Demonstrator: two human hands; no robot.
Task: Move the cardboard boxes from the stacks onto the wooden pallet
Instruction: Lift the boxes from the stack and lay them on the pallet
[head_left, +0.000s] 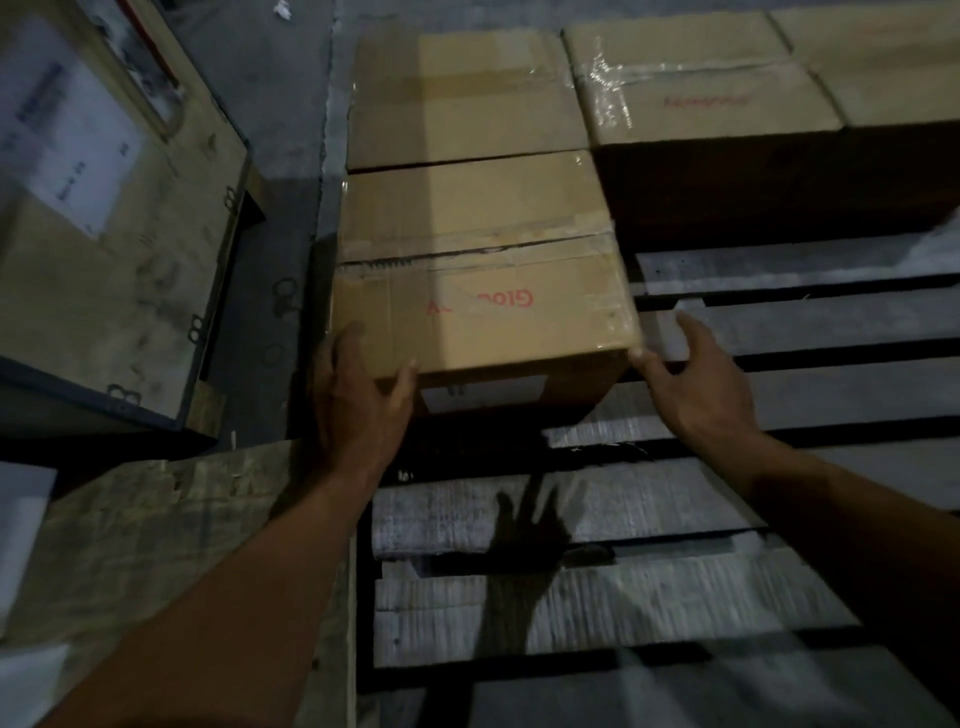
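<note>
A taped cardboard box (483, 270) with red lettering sits at the left edge of the wooden pallet (779, 395). My left hand (358, 400) touches its near left corner, fingers spread on the side and thumb on the front face. My right hand (696, 379) is just off the near right corner, fingers relaxed and straight, thumb tip at the box's edge. Behind it lies a second box (462, 98), and to the right a third box (701, 83) with shiny tape, with another box (893, 57) at the far right.
A wooden crate (119, 249) with a white label stands to the left across a strip of concrete floor (275, 93). Another wooden crate top (171, 545) lies under my left forearm. Bare pallet slats (597, 613) stretch toward me.
</note>
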